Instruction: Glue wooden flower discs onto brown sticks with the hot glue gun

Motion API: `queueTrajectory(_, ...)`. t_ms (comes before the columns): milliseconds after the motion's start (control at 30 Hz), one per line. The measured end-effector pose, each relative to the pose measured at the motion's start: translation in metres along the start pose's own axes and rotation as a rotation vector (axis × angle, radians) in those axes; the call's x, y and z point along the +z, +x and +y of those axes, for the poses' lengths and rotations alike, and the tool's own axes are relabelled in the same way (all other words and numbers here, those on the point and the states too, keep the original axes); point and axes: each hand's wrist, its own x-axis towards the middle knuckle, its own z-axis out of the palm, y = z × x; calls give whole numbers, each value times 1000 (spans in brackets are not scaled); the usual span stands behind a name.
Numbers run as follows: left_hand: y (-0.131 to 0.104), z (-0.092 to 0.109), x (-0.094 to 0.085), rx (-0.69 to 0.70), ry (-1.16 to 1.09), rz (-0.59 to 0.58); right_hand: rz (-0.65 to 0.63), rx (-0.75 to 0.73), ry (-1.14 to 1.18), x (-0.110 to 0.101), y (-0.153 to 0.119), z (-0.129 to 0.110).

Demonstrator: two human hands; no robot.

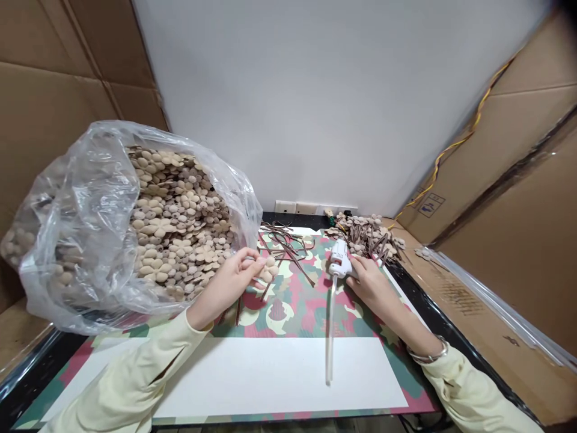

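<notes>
Between the fingers of my left hand (243, 270) is a beige fabric flower (269, 270) with rounded petals, raised over the patterned table cover. My right hand (367, 279) grips the handle of a white glue gun (339, 260). A long translucent glue stick (330, 331) sticks out of its back end toward me. Beside my left hand, a clear plastic bag (94, 198) gapes open, full of similar flowers (180, 222). Thin brown cords (288, 243) lie on the table between my hands, beyond them. Both hands are closed.
A pile of flowers with brown stems (372, 234) lies at the back right. White paper (270, 379) covers the near edge of the table. Cardboard walls (518, 228) stand at both sides. A power strip (297, 208) and twisted yellow wire (451, 144) are by the back wall.
</notes>
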Motion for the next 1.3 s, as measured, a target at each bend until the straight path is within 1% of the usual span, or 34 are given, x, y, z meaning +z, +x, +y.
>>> queueTrajectory(67,-1,-4,5,-23,31,-31,106,0,134,-12,-1,-2)
queueTrajectory(133,-2,-8,8,-28,105,-29,114,66,311,-29,-4,-10)
queueTrajectory(200,-2,-11,9,3,176,-22,10,131,512,-45,-9,-21)
queueTrajectory(267,-2,-16,10,60,212,-12,-109,132,695,-56,-14,-34)
queueTrajectory(333,-2,-19,12,94,234,8,-216,115,815,-59,-19,-46)
queueTrajectory(433,-1,-23,13,113,253,24,-366,101,909,-55,-23,-57)
queueTrajectory(500,0,-24,14,123,255,28,-430,85,930,-51,-24,-62)
queueTrajectory(567,1,-25,15,112,241,25,-452,68,909,-49,-23,-65)
queueTrajectory(700,1,-28,19,69,187,18,-451,44,882,-49,-23,-69)
queueTrajectory(1033,-2,-28,25,84,204,21,-466,83,913,-44,-23,-70)
queueTrajectory(1133,-2,-29,27,71,161,17,-477,94,930,-45,-23,-71)
queueTrajectory(1300,-3,-25,28,-14,15,-38,-456,94,924,-45,-24,-69)
